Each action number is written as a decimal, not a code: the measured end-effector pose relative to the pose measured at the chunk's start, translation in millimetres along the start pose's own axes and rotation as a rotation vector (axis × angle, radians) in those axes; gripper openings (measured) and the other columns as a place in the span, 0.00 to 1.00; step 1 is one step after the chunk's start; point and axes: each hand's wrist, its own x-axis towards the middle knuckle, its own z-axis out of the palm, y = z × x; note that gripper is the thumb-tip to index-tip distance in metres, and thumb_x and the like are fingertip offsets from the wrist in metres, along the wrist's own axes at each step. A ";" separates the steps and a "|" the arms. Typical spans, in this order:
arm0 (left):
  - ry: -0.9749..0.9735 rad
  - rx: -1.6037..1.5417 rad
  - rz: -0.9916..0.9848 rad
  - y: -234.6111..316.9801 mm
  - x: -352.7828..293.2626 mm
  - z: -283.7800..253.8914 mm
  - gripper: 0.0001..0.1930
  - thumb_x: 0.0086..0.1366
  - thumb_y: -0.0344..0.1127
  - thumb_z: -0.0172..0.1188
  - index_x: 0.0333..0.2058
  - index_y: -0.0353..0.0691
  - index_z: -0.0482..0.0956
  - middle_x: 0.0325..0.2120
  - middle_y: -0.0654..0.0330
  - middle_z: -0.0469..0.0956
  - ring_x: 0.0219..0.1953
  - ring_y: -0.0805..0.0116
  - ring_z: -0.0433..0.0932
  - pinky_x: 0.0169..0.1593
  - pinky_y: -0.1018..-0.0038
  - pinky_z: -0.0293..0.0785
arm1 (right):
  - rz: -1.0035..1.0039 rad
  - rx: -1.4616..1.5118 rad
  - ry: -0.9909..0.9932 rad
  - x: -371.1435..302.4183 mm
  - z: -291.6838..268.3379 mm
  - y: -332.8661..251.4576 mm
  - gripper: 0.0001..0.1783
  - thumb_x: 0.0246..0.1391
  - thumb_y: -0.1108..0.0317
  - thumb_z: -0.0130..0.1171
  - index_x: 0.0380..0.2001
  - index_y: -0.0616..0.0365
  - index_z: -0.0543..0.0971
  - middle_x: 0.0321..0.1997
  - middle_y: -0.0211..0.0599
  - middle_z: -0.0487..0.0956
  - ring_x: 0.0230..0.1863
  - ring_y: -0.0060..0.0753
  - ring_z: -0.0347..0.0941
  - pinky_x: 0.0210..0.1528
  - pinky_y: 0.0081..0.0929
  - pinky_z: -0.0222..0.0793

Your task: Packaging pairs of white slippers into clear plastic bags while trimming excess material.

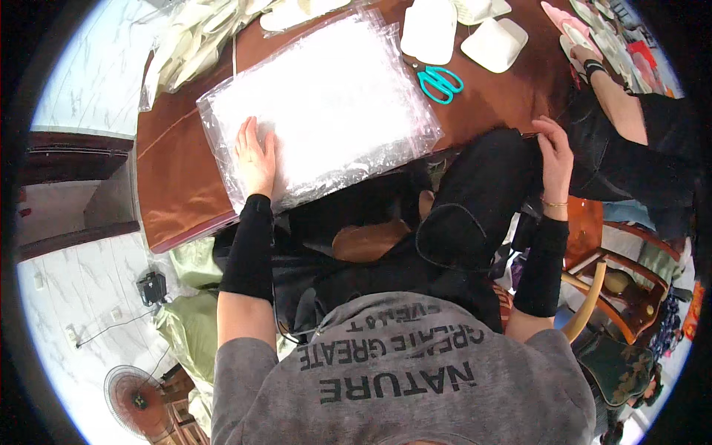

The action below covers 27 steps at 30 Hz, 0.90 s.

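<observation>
My left hand (256,159) lies flat on the left part of a stack of clear plastic bags (326,111), fingers stretched out. The stack's middle is washed out by glare. At the table's near edge, beside my dark-clad raised knee, my right hand (556,159) rests with fingers loosely extended and nothing visible in them. Scissors with turquoise handles (440,83) lie to the right of the bags; their blades are mostly hidden. Just beyond the scissors are white slipper-shaped pieces (430,33).
The table (174,170) has a brown cloth. A heap of whitish pieces (200,44) lies at its far left. At the far right, another person's hand (586,55) is by pink and white slippers (571,30). A wooden chair (623,289) and a fan (137,400) stand behind.
</observation>
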 end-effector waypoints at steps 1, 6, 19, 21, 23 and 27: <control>-0.010 0.008 -0.001 -0.5 0.4 -2.5 0.24 0.72 0.37 0.62 0.63 0.38 0.73 0.65 0.50 0.72 0.69 0.49 0.68 0.71 0.56 0.61 | -0.004 0.000 -0.009 1.8 5.8 -5.6 0.12 0.65 0.77 0.58 0.48 0.59 0.85 0.59 0.41 0.81 0.66 0.38 0.74 0.69 0.32 0.66; -0.072 0.023 0.029 2.7 14.9 -8.8 0.21 0.74 0.37 0.60 0.62 0.37 0.74 0.66 0.49 0.70 0.70 0.49 0.66 0.71 0.56 0.62 | 0.037 -0.043 -0.082 11.9 9.3 -41.5 0.11 0.66 0.77 0.57 0.48 0.58 0.84 0.60 0.40 0.80 0.63 0.38 0.75 0.60 0.30 0.72; -0.151 0.112 0.032 41.8 40.2 -16.2 0.17 0.78 0.33 0.56 0.61 0.36 0.75 0.68 0.47 0.67 0.71 0.48 0.66 0.69 0.53 0.64 | 0.631 -0.447 -0.517 -73.7 -64.5 2.5 0.19 0.62 0.57 0.63 0.54 0.50 0.82 0.46 0.45 0.86 0.49 0.51 0.83 0.51 0.44 0.77; -0.174 0.111 0.029 49.8 42.0 -15.7 0.16 0.78 0.33 0.55 0.61 0.36 0.75 0.69 0.47 0.67 0.71 0.48 0.65 0.68 0.53 0.64 | 0.650 -0.409 -0.539 -82.0 -61.3 6.0 0.20 0.62 0.57 0.62 0.54 0.51 0.82 0.46 0.47 0.86 0.49 0.53 0.83 0.51 0.45 0.77; -0.207 0.105 -0.005 58.4 46.6 -16.1 0.16 0.79 0.34 0.54 0.60 0.36 0.75 0.69 0.48 0.66 0.71 0.50 0.65 0.68 0.53 0.64 | 0.646 -0.376 -0.570 -85.1 -53.1 11.6 0.20 0.62 0.57 0.62 0.54 0.51 0.81 0.46 0.49 0.86 0.49 0.55 0.83 0.51 0.46 0.77; -0.236 0.055 -0.069 45.2 49.2 -8.0 0.15 0.80 0.35 0.52 0.60 0.38 0.74 0.69 0.48 0.66 0.71 0.49 0.65 0.68 0.53 0.64 | 0.654 -0.540 -0.620 -49.2 -34.0 4.6 0.21 0.63 0.59 0.58 0.57 0.51 0.80 0.46 0.52 0.85 0.49 0.58 0.82 0.52 0.49 0.77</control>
